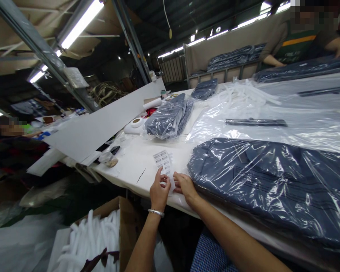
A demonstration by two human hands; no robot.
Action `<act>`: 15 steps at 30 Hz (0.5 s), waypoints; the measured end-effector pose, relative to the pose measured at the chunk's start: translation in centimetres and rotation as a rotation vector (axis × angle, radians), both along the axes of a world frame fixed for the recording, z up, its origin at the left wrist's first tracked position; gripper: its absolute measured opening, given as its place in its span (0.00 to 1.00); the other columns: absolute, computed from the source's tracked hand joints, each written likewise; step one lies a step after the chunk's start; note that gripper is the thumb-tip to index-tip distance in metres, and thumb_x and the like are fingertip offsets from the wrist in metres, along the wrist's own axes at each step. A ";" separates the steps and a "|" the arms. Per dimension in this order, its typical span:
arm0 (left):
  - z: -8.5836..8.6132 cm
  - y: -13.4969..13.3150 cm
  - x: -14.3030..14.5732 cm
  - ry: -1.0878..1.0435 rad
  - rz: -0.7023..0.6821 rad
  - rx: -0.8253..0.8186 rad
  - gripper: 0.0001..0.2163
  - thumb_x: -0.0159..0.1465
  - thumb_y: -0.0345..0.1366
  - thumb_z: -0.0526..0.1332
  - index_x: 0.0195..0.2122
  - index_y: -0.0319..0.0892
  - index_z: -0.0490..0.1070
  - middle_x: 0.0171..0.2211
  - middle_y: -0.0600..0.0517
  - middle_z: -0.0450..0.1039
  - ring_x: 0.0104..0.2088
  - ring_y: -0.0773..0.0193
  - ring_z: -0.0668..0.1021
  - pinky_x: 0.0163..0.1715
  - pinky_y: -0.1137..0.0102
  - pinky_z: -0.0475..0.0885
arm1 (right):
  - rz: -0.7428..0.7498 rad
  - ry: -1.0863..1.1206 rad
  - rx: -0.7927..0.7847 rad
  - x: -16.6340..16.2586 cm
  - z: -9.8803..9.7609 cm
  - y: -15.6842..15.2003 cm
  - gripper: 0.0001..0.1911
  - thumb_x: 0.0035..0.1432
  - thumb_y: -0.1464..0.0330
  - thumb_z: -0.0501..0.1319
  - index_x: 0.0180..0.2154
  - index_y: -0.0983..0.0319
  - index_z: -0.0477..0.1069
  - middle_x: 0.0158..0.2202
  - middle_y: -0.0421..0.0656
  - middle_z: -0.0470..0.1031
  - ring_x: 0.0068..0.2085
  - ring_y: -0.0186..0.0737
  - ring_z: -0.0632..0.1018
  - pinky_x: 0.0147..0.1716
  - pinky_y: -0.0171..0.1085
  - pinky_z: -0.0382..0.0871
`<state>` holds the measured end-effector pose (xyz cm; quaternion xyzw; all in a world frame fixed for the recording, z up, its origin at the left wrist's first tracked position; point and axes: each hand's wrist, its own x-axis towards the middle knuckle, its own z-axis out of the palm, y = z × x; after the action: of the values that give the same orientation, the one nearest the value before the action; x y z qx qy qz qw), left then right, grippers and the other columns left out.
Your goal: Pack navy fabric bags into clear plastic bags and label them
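Note:
A sheet of barcode stickers (163, 160) lies at the near edge of the white table, under my two hands. My left hand (159, 190), with a silver bangle at the wrist, pinches at the sheet's lower left, thumb and forefinger together. At the lower right edge, my right hand (184, 186) has its fingers curled on the sheet's backing. Just right of it lies a dark blue garment in a clear plastic bag (266, 181). Whether a loose sticker is between my left fingertips is too small to tell.
Folded bagged garments (167, 117) and a roll of white tape (136, 121) stand farther back on the table (130, 162). Clear plastic sheeting (308, 109) covers the right side. A cardboard box (127, 223) of white foam tubes stands below left. Co-workers are at far right and left.

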<state>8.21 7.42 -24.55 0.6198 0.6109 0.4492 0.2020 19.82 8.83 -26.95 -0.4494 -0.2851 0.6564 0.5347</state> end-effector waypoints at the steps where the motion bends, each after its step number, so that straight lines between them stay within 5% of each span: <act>1: -0.2 -0.1 0.0 0.135 -0.024 0.040 0.27 0.62 0.35 0.61 0.63 0.50 0.60 0.38 0.54 0.76 0.33 0.67 0.77 0.34 0.72 0.73 | 0.005 -0.011 -0.004 0.0 0.1 0.4 0.20 0.50 0.50 0.63 0.30 0.62 0.72 0.23 0.38 0.71 0.22 0.34 0.72 0.19 0.32 0.68; 7: -1.6 -0.4 -0.7 0.479 -0.126 0.185 0.25 0.66 0.33 0.56 0.65 0.49 0.57 0.38 0.51 0.77 0.38 0.63 0.77 0.39 0.70 0.73 | -0.031 -0.062 -0.011 -0.3 -0.3 2.4 0.17 0.42 0.57 0.68 0.23 0.62 0.66 0.15 0.33 0.62 0.17 0.29 0.64 0.17 0.30 0.59; 15: -2.2 -0.4 -0.9 0.393 -0.113 0.180 0.23 0.66 0.35 0.56 0.63 0.48 0.59 0.39 0.51 0.77 0.36 0.64 0.77 0.41 0.69 0.73 | -0.059 -0.047 -0.013 -0.5 -0.6 2.3 0.14 0.42 0.60 0.66 0.24 0.62 0.66 0.18 0.33 0.65 0.20 0.29 0.66 0.22 0.31 0.63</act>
<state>7.27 7.04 -26.71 0.7444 0.5601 0.3604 0.0477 19.35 11.12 -27.56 -0.4763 -0.2800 0.6313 0.5442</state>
